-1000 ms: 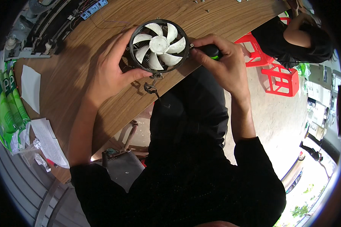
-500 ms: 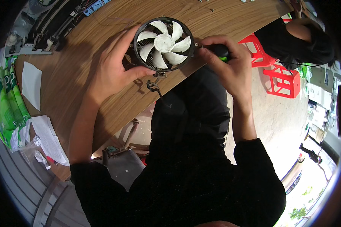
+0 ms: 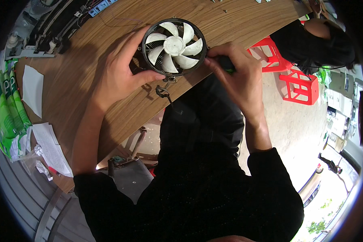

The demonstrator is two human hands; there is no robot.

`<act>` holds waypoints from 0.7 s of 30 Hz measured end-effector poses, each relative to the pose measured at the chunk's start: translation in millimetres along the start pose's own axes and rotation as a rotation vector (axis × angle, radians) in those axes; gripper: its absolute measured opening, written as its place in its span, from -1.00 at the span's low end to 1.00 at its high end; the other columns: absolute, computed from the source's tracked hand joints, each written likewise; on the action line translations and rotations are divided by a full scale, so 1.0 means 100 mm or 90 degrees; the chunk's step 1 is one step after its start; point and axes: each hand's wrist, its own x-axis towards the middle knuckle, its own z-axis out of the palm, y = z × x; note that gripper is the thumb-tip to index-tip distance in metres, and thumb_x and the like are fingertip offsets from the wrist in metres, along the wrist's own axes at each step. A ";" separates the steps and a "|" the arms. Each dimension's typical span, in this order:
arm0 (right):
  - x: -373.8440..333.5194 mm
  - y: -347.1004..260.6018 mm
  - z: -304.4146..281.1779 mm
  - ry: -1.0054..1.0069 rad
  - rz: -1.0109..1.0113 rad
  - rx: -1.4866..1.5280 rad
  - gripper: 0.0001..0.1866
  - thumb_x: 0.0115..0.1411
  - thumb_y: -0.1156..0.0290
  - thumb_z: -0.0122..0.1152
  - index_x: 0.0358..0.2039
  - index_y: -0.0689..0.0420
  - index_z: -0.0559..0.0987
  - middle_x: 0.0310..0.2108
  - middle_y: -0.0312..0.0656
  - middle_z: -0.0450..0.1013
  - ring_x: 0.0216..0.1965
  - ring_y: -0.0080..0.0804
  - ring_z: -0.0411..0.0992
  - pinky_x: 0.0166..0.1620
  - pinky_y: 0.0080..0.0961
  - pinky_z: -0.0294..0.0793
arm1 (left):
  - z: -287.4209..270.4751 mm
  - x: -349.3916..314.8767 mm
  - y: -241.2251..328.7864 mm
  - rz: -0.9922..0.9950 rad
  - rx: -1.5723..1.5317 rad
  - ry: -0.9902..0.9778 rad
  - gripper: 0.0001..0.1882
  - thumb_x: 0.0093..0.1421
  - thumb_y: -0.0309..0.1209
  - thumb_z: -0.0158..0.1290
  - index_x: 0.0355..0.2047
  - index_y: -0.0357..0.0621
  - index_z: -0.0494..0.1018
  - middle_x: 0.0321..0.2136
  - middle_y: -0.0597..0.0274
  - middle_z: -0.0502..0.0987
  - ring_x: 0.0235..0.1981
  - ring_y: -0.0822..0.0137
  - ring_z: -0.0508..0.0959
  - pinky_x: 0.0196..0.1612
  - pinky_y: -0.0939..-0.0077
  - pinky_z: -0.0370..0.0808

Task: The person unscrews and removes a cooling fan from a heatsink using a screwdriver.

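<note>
A round fan (image 3: 174,46) with white blades and a black rim is held up over the table's front edge. My left hand (image 3: 123,74) grips its left side, thumb on the lower rim, fingers behind. A short black cable with a loop (image 3: 163,92) hangs beneath it. My right hand (image 3: 242,72) is closed at the fan's right rim, with thumb and forefinger at a mounting lug there. Within its palm lies a screwdriver (image 3: 226,63) with a black and green handle; its shaft and tip are hidden.
Across the wooden table (image 3: 76,92) lie papers (image 3: 32,90), green plastic packages (image 3: 10,109) and small screws (image 3: 225,11). Machine parts (image 3: 48,36) stand at the far left. Red stools (image 3: 300,86) and a seated person in black (image 3: 314,44) are on the right.
My right hand has moved slightly left and its thumb and forefinger have come in against the fan's rim. The screwdriver handle has turned further into the palm. The left hand and fan are still.
</note>
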 end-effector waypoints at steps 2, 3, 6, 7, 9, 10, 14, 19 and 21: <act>-0.01 0.00 0.02 0.020 -0.039 -0.071 -0.79 0.06 0.49 0.49 -0.28 0.14 0.65 -0.36 -0.16 0.58 -0.33 -0.12 0.57 -0.30 -0.33 0.55 | 0.00 0.00 0.00 0.005 0.005 0.002 0.00 -0.07 -0.17 0.51 0.33 -0.22 0.31 0.17 -0.08 0.50 0.19 -0.02 0.53 0.22 0.22 0.47; -0.02 0.00 0.03 0.020 -0.038 -0.071 -0.79 0.06 0.49 0.49 -0.28 0.14 0.65 -0.36 -0.16 0.58 -0.33 -0.12 0.57 -0.30 -0.33 0.55 | 0.00 0.00 0.01 0.009 0.011 0.003 0.00 -0.07 -0.17 0.51 0.33 -0.22 0.31 0.17 -0.07 0.50 0.19 -0.02 0.53 0.22 0.22 0.47; -0.03 0.01 0.04 0.035 -0.069 -0.112 -0.78 0.05 0.48 0.48 -0.27 0.11 0.65 -0.36 -0.20 0.56 -0.32 -0.13 0.57 -0.29 -0.32 0.56 | 0.00 0.01 0.00 0.008 0.003 0.002 0.00 -0.07 -0.16 0.51 0.34 -0.22 0.30 0.19 -0.07 0.50 0.20 -0.02 0.52 0.23 0.22 0.46; -0.04 0.02 0.04 0.027 -0.081 -0.116 -0.78 0.05 0.48 0.48 -0.27 0.10 0.65 -0.36 -0.22 0.56 -0.32 -0.15 0.57 -0.30 -0.32 0.56 | 0.00 0.00 0.00 0.009 0.003 0.001 0.00 -0.07 -0.16 0.51 0.34 -0.22 0.30 0.19 -0.07 0.50 0.20 -0.02 0.52 0.23 0.22 0.46; -0.04 0.02 0.04 0.019 -0.093 -0.121 -0.78 0.05 0.47 0.48 -0.27 0.09 0.65 -0.36 -0.23 0.56 -0.32 -0.17 0.57 -0.30 -0.32 0.56 | 0.00 0.00 0.00 -0.008 -0.004 -0.005 0.01 -0.07 -0.16 0.51 0.35 -0.22 0.30 0.20 -0.07 0.49 0.22 -0.01 0.52 0.24 0.21 0.46; -0.05 0.02 0.04 0.018 -0.086 -0.115 -0.78 0.05 0.48 0.48 -0.27 0.09 0.65 -0.36 -0.24 0.56 -0.32 -0.18 0.57 -0.30 -0.33 0.56 | 0.00 0.00 0.00 -0.008 -0.004 -0.006 0.01 -0.07 -0.16 0.51 0.35 -0.22 0.30 0.20 -0.07 0.49 0.22 -0.01 0.52 0.24 0.21 0.46; -0.06 0.03 0.04 0.013 -0.085 -0.106 -0.75 0.03 0.49 0.49 -0.24 0.10 0.66 -0.35 -0.23 0.57 -0.33 -0.19 0.58 -0.31 -0.35 0.56 | 0.00 -0.01 -0.01 -0.010 -0.002 -0.007 0.01 -0.07 -0.15 0.50 0.35 -0.22 0.30 0.21 -0.08 0.48 0.22 -0.01 0.51 0.25 0.20 0.45; -0.10 0.03 0.03 0.038 -0.081 -0.066 -0.74 0.04 0.54 0.48 -0.21 0.11 0.67 -0.36 -0.21 0.57 -0.35 -0.17 0.58 -0.32 -0.37 0.56 | -0.01 0.01 0.00 0.009 0.011 -0.004 0.01 -0.07 -0.15 0.51 0.34 -0.23 0.30 0.20 -0.08 0.49 0.21 -0.02 0.52 0.25 0.20 0.45; -0.11 0.03 0.03 0.040 -0.061 -0.050 -0.74 0.05 0.56 0.47 -0.20 0.11 0.67 -0.37 -0.20 0.56 -0.36 -0.17 0.58 -0.33 -0.38 0.56 | 0.00 0.00 0.00 0.007 0.017 0.000 0.01 -0.07 -0.15 0.51 0.34 -0.23 0.31 0.19 -0.08 0.50 0.20 -0.03 0.52 0.24 0.20 0.45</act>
